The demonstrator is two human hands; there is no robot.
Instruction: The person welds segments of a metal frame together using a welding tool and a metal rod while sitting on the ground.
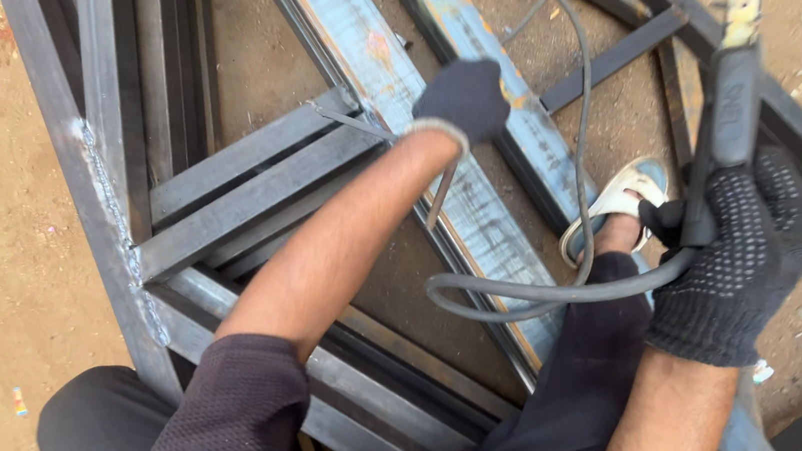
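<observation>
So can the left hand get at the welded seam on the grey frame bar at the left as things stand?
Probably yes. The left hand rests on the blue-grey beam holding a thin rod, and only open frame bars lie between it and the welded seam. The right hand grips the welding holder elsewhere.

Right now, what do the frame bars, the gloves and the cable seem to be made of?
Frame bars: bare grey steel tube, it seems, with a rough weld bead and rusty patches. Right hand glove: dark knit fabric with grip dots; left hand glove looks similar, plainer. Cable: smooth, dull grey, probably rubber-sheathed.
</observation>
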